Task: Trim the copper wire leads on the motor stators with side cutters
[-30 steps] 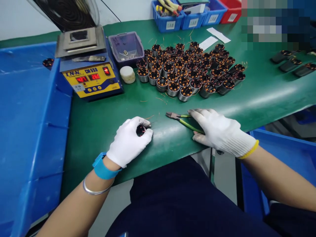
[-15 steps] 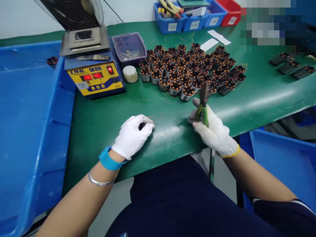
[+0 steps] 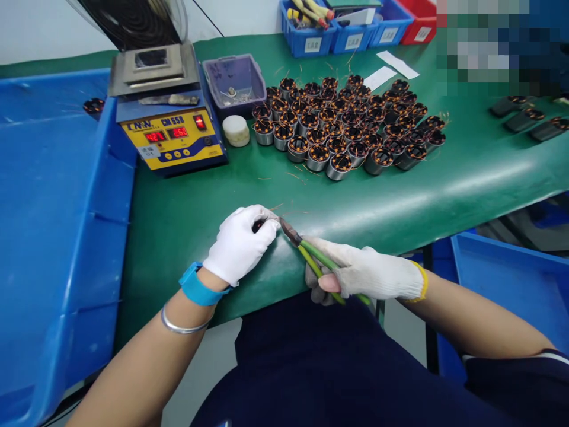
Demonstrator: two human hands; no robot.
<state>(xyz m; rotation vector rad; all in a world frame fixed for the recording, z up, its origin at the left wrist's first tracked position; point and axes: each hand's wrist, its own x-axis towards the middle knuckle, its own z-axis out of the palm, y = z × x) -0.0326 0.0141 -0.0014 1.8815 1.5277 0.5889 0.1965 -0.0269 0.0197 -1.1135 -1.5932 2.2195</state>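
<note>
My left hand point(image 3: 242, 244), in a white glove, is closed round a small motor stator point(image 3: 257, 226); only a dark bit of it shows between thumb and fingers. Thin copper wires point(image 3: 278, 207) stick out past the fingertips. In my gloved right hand point(image 3: 351, 270) are cutting pliers point(image 3: 311, 256) with green handles. Their dark jaws point left and reach the fingertips of my left hand; whether the jaws touch a wire I cannot tell. Beyond both hands, several wire-wound stators point(image 3: 318, 155) stand upright in a close group.
A yellow-fronted solder pot point(image 3: 178, 137) with red digits stands at the left, beside a large blue tray point(image 3: 40, 237). A purple bin point(image 3: 233, 89) and a round white block point(image 3: 235, 131) are near it. Blue boxes point(image 3: 311, 44) line the back. Another person point(image 3: 511, 47), blurred, is at upper right.
My right hand has moved down and left, swinging the pliers from upright to pointing at my left fingertips. The left hand has stayed in place. The digits on the solder pot differ.
</note>
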